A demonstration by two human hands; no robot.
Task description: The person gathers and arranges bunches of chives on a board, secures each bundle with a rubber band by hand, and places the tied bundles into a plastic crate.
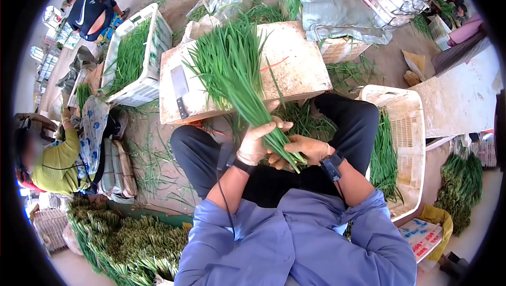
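Observation:
A bunch of long green leaves (pixel 245 101) slants from over the board down to my lap. My left hand (pixel 256 141), in a thin glove, is wrapped round its lower part. Close beside it, my right hand (pixel 310 150), also gloved, has its fingers closed round the cut ends. More loose leaves (pixel 221 56) lie on the pale board (pixel 300 70) in front of me, partly behind the bunch. A cleaver (pixel 180 86) with a dark handle rests flat on the board's left side. A red strand (pixel 275 64) lies right of the leaves.
White crates of greens stand at the left (pixel 153 56) and right (pixel 411 149). Tied bundles (pixel 132 238) are heaped at the lower left. A person in yellow-green (pixel 58 159) sits at the left; another person (pixel 89 14) bends at the upper left. Grey sheeting (pixel 337 12) covers a crate ahead.

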